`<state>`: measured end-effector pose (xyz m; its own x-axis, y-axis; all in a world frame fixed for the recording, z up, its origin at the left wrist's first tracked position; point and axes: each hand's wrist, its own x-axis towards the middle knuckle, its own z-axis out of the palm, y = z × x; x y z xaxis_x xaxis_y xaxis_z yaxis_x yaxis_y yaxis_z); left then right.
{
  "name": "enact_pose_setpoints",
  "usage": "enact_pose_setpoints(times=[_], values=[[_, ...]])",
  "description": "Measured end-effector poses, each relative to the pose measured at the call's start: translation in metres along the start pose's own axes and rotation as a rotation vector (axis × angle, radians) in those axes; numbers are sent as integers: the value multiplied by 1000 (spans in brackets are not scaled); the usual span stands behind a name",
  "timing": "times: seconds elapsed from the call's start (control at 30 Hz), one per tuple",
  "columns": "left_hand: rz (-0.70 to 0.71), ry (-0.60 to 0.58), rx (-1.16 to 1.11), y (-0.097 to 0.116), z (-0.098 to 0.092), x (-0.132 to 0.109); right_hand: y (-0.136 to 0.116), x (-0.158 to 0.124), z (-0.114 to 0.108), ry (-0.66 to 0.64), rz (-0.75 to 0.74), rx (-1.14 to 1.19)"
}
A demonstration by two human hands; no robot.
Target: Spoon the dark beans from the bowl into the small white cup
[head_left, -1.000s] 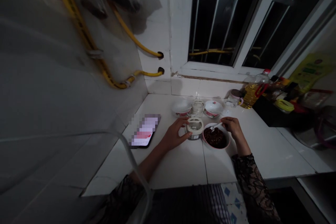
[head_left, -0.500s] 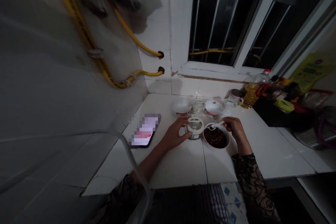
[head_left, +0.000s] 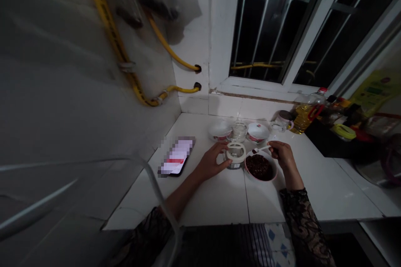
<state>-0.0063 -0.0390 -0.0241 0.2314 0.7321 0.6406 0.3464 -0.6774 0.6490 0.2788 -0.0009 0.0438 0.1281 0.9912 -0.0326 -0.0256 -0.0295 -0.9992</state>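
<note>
A jar (head_left: 235,159) is grasped by the left hand (head_left: 211,162); a spoon (head_left: 263,148) is pinched by the right hand (head_left: 282,153), a bowl (head_left: 261,180) just beside it.

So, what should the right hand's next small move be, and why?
Perhaps carry the spoon to the front jar: the spoon bears dark food, the right hand holds it near the front bowl, and the left hand holds the jar.

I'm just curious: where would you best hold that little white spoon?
Probably by the end of its handle, from the person's right, as the right hand does. The spoon's slim handle points that way, suiting a fingertip pinch, while its scoop carries something dark near the far rim of the bowl.
</note>
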Motion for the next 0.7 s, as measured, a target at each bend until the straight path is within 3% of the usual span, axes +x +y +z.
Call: enact_pose_setpoints(times=[0.17, 0.3, 0.43, 0.5, 0.7], values=[[-13, -17, 7, 0, -1, -1, -11, -11, 22, -31, -170, -37], [-7, -15, 6, -1, 0, -1, -11, -30, 43, -63, -519, -289], [4, -21, 8, -2, 0, -1, -4, -42, 50, -261, -835, -580], [3, -22, 14, -2, 0, -1, -3, -42, 45, -283, -835, -617], [4, -21, 35, -3, 0, -2, -11, -24, 5, -134, -581, -407]])
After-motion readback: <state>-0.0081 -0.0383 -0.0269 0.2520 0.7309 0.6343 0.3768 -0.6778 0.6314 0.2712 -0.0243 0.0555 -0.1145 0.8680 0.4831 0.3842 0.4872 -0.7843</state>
